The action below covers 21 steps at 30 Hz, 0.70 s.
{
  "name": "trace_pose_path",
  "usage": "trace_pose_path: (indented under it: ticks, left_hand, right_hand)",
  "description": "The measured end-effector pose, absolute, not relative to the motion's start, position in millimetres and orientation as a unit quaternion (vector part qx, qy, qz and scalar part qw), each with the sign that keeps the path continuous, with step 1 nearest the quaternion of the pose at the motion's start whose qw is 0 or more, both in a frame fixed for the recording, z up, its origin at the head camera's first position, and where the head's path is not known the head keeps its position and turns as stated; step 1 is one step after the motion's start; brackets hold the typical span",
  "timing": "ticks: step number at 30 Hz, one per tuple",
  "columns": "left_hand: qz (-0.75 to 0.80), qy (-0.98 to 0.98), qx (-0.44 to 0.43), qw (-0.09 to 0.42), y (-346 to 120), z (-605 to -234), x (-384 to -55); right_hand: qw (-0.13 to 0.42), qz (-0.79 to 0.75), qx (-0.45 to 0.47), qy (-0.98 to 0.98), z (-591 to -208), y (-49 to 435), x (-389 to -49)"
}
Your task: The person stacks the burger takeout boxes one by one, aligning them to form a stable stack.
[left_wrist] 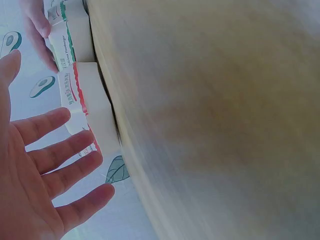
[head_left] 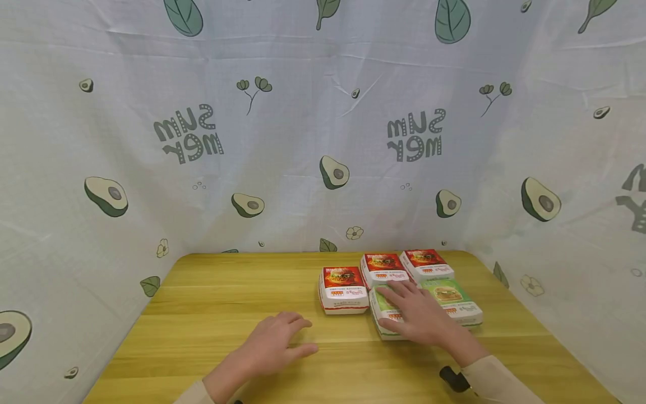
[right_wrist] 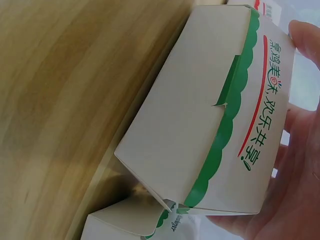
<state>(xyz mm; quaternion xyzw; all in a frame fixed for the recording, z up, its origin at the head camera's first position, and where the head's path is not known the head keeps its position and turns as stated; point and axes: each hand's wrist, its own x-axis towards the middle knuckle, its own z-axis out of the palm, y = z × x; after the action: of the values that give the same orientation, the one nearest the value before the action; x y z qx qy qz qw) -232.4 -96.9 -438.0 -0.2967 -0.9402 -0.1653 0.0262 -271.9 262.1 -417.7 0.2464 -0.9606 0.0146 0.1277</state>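
Note:
My right hand rests over the top of a green-and-white burger box, its fingers spread across the lid and partly hiding it. The right wrist view shows this box's front close up, with its green scalloped edge and the thumb at its far upper corner. My left hand hovers over the table with fingers apart, holding nothing. It is nearest to a red-topped burger box, which stands just left of the green one.
Another green box sits right of my right hand. Behind are two more red-topped boxes, one in the middle and one at the right. The wooden table ends at a printed cloth.

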Motion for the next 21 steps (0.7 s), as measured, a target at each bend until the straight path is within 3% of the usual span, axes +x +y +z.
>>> trace_pose_path:
  ticks: [21]
  left_hand:
    - [-0.216, -0.93, -0.29, 0.064, -76.6, -431.3, -260.3]
  right_hand:
    - [0.103, 0.044, 0.237, -0.965, -422.1, 263.0, -270.1]
